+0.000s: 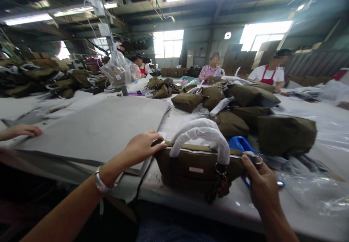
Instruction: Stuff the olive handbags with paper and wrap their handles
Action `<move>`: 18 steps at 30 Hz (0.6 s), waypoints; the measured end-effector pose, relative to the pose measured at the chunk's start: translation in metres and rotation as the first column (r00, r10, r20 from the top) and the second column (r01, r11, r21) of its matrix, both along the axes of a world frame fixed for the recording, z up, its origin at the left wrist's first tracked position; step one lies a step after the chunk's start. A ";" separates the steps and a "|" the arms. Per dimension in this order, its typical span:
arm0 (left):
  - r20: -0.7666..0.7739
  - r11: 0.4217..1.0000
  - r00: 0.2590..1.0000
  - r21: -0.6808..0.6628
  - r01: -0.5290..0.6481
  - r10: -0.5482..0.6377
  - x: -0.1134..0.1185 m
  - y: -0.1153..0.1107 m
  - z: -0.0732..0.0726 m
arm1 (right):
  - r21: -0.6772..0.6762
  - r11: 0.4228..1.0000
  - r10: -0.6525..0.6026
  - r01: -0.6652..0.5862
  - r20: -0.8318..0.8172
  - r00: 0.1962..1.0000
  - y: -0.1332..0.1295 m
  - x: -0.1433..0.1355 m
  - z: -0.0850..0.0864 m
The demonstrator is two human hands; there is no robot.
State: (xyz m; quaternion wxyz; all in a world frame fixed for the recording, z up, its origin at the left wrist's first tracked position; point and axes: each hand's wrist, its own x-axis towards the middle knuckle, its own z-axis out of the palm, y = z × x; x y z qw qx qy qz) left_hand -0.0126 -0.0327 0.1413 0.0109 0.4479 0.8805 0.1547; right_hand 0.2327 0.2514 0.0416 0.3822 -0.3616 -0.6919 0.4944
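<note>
An olive handbag [181, 171] stands upright at the table's front edge, its silver zipper running along the top. Both its handles [200, 134] are wrapped in white material, and a dark charm [223, 185] hangs from a ring at the right handle. My left hand [144, 145] pinches the bag's top left corner, and a silver bracelet [100, 181] is on that wrist. At the top right corner, my right hand [260, 176] grips the bag's end beside a metal ring [258, 159].
Olive bags [286, 134] are heaped behind the handbag. A blue tool [242, 144] lies just behind it. Grey sheets [109, 125] cover the table at left, where another person's hand [28, 130] rests. Clear plastic [316, 194] lies at right. Several people work across the table.
</note>
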 end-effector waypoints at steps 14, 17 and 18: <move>0.302 0.978 0.948 0.205 0.035 -0.097 0.006 0.007 0.015 | 0.011 0.998 -0.066 0.065 0.074 0.995 0.001 0.008 -0.004; 0.228 0.975 0.973 0.220 -0.014 -0.037 0.011 0.004 0.012 | 0.015 0.998 -0.067 0.066 0.080 0.995 0.000 0.006 -0.003; 0.193 0.976 0.981 0.214 -0.034 -0.008 0.012 0.003 0.011 | 0.010 0.998 -0.062 0.061 0.071 0.996 0.000 0.005 -0.002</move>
